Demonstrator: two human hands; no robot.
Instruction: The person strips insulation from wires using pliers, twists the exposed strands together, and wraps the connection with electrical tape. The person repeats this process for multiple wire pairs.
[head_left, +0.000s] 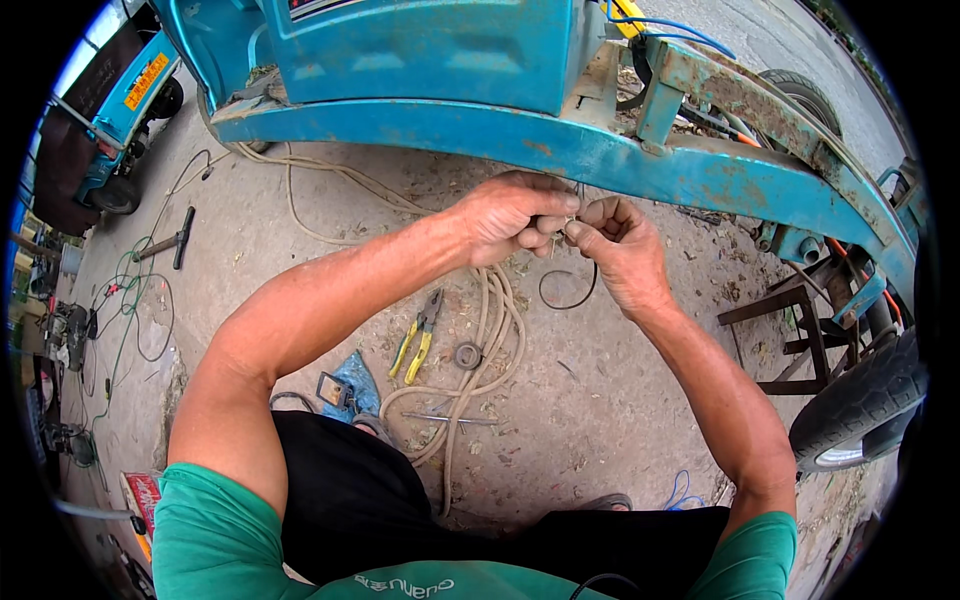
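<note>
Just below the blue vehicle frame [400, 120], my left hand [505, 218] and my right hand [632, 258] meet, fingertips almost touching. Both are closed in a pinch on a thin black wire [594, 284], which hangs in a loop under my right hand. The pinched part is small, pale and mostly covered by my fingers. On the ground below lie pliers [421, 335] with yellow handles, jaws apart. Beside them are a dark metal ring [467, 355] and a coiled tan hose or rope [519, 335].
A thin metal rod [450, 419] and a blue cloth-like piece [356, 382] lie near my feet. To the right stand a rusty metal stand [770, 305] and a tyre [865, 395]. A hammer-like tool [184, 238] and a green cable [130, 285] lie at left.
</note>
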